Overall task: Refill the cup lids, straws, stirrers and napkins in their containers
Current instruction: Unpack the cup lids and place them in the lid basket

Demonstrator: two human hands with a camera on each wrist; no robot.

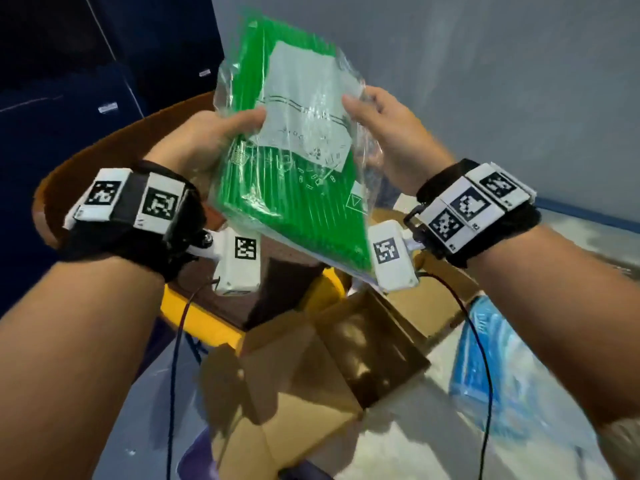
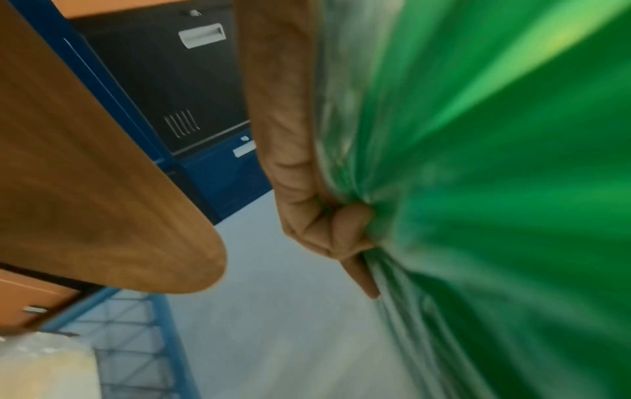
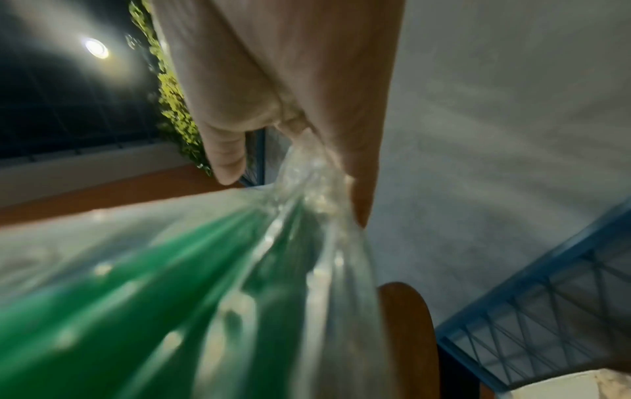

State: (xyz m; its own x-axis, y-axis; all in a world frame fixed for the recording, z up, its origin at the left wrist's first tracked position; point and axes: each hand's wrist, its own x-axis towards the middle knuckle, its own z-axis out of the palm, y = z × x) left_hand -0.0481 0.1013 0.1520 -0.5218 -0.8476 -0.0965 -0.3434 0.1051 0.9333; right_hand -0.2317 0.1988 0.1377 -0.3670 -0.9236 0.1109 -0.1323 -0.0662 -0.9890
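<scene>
Your left hand (image 1: 204, 140) and right hand (image 1: 391, 133) pinch the straw bag (image 1: 294, 174) above the cardboard box (image 1: 311, 375); pull the film apart evenly so nothing spills.

Both forearms are raised in front of the body, marker bands strapped on the wrists; the left hand (image 1: 204, 140) and right hand (image 1: 391, 133) are curled, thumbs pinched inward, facing each other.

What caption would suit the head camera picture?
Both hands, left hand and right hand, grip a clear bag of green straws above an open cardboard box.
</scene>
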